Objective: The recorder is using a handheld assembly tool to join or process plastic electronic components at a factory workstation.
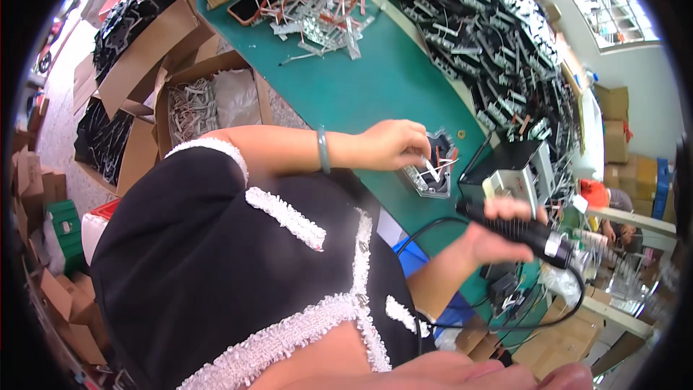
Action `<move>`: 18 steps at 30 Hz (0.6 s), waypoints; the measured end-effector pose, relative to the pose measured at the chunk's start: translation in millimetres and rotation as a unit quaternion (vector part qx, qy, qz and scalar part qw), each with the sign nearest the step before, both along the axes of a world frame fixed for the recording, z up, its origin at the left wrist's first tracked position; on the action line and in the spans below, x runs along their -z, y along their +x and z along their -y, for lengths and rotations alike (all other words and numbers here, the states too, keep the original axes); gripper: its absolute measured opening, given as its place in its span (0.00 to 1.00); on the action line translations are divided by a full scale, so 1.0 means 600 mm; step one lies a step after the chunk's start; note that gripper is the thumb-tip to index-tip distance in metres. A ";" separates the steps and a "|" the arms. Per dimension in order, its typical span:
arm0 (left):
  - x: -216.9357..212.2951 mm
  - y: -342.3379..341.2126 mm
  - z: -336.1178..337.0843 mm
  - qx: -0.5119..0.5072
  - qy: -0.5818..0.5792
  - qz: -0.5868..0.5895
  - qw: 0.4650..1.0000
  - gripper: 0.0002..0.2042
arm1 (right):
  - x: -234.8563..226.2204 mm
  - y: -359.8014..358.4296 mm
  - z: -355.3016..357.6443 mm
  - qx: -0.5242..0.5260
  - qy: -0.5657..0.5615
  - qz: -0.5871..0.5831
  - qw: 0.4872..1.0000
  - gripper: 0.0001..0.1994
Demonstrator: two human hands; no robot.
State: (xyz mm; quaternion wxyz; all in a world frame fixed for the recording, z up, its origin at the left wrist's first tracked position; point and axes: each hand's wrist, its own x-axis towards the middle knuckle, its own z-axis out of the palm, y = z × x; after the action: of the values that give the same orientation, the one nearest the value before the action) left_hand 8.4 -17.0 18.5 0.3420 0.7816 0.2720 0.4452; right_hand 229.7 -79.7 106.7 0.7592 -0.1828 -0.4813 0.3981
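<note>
My left hand (397, 146), with a bangle on its wrist, reaches over a dark angular housing (442, 189) on the green table. Its fingers are pinched on a slim white piece (434, 171) that points down into the housing. Clear and reddish-brown parts show inside the housing, partly hidden by the hand. My right hand (498, 235) is wrapped round a black corded electric screwdriver (516, 232), held up to the right of the housing. The hand is slightly blurred. Near the screwdriver stands a black and silver box-shaped device (516, 170).
A pile of clear and reddish strips (321, 18) lies on the green table (346, 87) beside a phone (253, 4). Many black assemblies (498, 50) are heaped along the far right. Open cartons (260, 94) stand at the left. The screwdriver's cable (577, 292) loops below my right hand.
</note>
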 end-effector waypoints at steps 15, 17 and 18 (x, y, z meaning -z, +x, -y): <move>-0.069 0.006 -0.391 -0.239 0.166 -0.045 0.956 0.08 | 0.068 0.086 0.100 0.227 -0.072 0.121 0.964 0.42; -0.056 0.023 -0.407 -0.274 0.150 -0.078 0.947 0.11 | 0.073 0.091 0.099 0.227 -0.068 0.108 0.965 0.41; -0.056 0.015 -0.403 -0.294 0.138 -0.095 0.941 0.13 | 0.071 0.091 0.089 0.254 -0.076 0.114 0.958 0.40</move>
State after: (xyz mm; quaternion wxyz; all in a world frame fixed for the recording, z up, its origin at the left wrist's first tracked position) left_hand 17.2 224.6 52.0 0.0577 0.7453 0.4567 0.4823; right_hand 284.4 -132.9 64.0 0.7594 -0.4001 -0.4707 0.2040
